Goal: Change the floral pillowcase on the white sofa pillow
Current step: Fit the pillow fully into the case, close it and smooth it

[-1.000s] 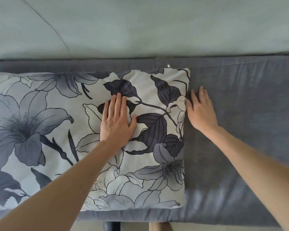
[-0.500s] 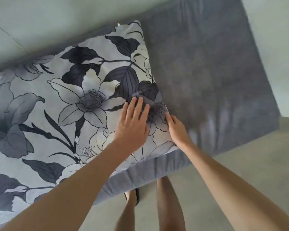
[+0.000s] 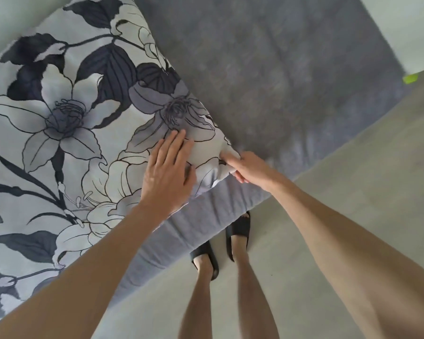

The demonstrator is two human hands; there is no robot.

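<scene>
A grey sofa (image 3: 267, 69) runs from 12 to 7 o'clock over pale floor (image 3: 353, 192). The pillow (image 3: 71, 118) lies on it toward 9 o'clock. The left hand (image 3: 168, 172) rests flat near its corner, fingers close together; the right hand (image 3: 250, 167) pinches that corner. Black slippers (image 3: 239, 228) stand at 6 o'clock.

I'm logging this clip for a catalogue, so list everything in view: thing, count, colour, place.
pillow: one, white with dark floral print, on the sofa, left.
sofa: one, grey, under the pillow.
floor: pale grey-beige, lower right.
green scrap: one, bright green, far right; what it is, unclear.
slippers: two, black, on the feet by the sofa edge.
left hand: flat on the pillow.
right hand: grips the pillow's near corner.
</scene>
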